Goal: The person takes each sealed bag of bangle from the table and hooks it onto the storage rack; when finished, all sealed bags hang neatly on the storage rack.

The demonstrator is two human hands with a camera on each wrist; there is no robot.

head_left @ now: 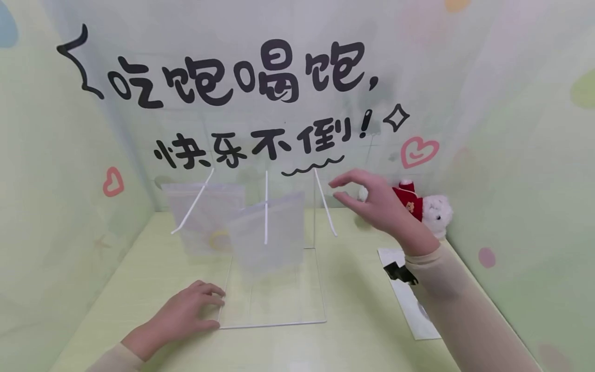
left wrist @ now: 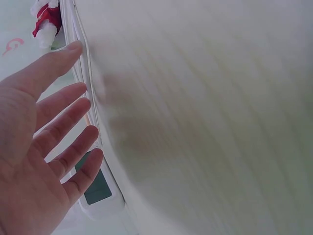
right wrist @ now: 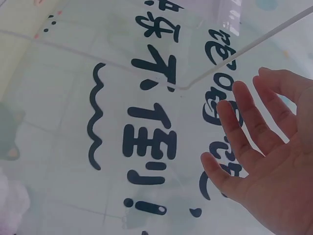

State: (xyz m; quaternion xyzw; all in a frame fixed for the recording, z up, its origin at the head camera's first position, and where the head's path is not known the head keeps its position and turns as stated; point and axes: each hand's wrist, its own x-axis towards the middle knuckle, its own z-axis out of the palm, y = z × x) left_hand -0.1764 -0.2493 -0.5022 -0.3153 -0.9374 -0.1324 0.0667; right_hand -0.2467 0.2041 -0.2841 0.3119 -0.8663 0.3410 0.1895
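A white wire rack [head_left: 274,325] with three slanting prongs stands on the table. One translucent zip bag [head_left: 225,206] hangs at the left prong, another zip bag [head_left: 284,237] at the middle one. My left hand [head_left: 183,312] is at the base's left front corner, fingers spread; whether they touch the wire is hard to tell. Raised beside the right prong [head_left: 327,206] is my right hand [head_left: 372,199], thumb and fingers apart with nothing between them. In the right wrist view its fingers are loosely bent near a white wire [right wrist: 254,46].
A plush toy [head_left: 436,213] in red clothes lies at the back right. Nearer me on that side is a white flat sheet [head_left: 418,320], partly under my right sleeve. A white device with a dark screen [left wrist: 99,183] shows in the left wrist view. Printed cloth walls [head_left: 525,155] enclose the table.
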